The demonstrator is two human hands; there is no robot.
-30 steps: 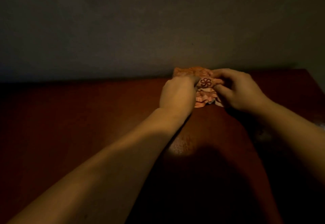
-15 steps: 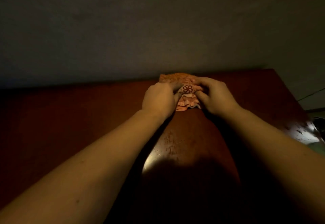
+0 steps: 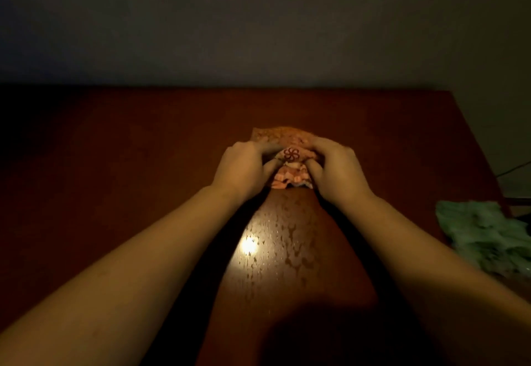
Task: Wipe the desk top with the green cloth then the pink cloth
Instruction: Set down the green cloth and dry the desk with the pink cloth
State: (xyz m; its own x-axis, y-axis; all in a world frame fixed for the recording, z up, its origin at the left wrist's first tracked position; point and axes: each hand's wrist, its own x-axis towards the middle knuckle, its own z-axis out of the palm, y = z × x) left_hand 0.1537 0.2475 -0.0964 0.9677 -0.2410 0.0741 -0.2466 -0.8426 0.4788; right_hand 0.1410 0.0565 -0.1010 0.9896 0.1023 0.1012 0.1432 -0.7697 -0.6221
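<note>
While the left grip [image 3: 244, 169] and right grip [image 3: 337, 170] pinch the bunched pink cloth [image 3: 290, 177] between them on the surface [image 3: 115, 164], the green cloth [image 3: 485, 230] lies well apart, at the right edge.

Setting: dim indoor room, a home or small office; cannot tell which.
Furniture: reddish-brown wooden desk [image 3: 143, 164], glossy top, far edge meeting a plain grey wall [image 3: 258, 21].
Lighting: one bright reflection [image 3: 249, 245] on the desk top, its corners in shadow.
Chore signs: green cloth [image 3: 485, 233] at the right edge, pink cloth [image 3: 290, 176] mid-desk, wet streaks [image 3: 290, 253] nearer.
Periphery: thin cable [image 3: 514, 169] just past the desk's right side.
</note>
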